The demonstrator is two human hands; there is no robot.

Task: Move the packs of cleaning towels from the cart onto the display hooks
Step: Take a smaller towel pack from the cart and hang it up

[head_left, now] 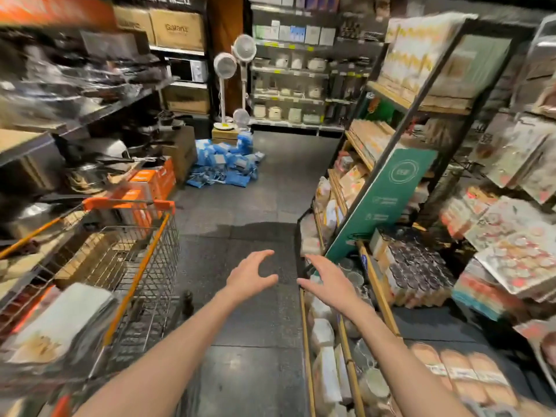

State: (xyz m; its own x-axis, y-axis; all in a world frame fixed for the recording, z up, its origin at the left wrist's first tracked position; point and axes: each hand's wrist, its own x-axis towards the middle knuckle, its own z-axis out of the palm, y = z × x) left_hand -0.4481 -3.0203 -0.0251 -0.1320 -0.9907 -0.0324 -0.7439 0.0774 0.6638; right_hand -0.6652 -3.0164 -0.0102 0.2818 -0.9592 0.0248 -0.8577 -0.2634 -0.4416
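A wire shopping cart (150, 266) with orange trim stands at the left. In it lie a cardboard box (90, 260) and pale towel packs (63, 320), blurred. My left hand (251, 276) and my right hand (329, 284) are both stretched out over the aisle floor, between the cart and the right-hand shelving, fingers spread and holding nothing. Packs of patterned cleaning towels (517, 260) hang on the display at the far right, blurred by motion.
Shelves of pans (99, 158) line the left side. A green sign panel (382, 200) leans on the right shelving, with jars and bagged goods below. A heap of blue packs (225, 164) lies on the floor ahead, beside standing fans (234, 64).
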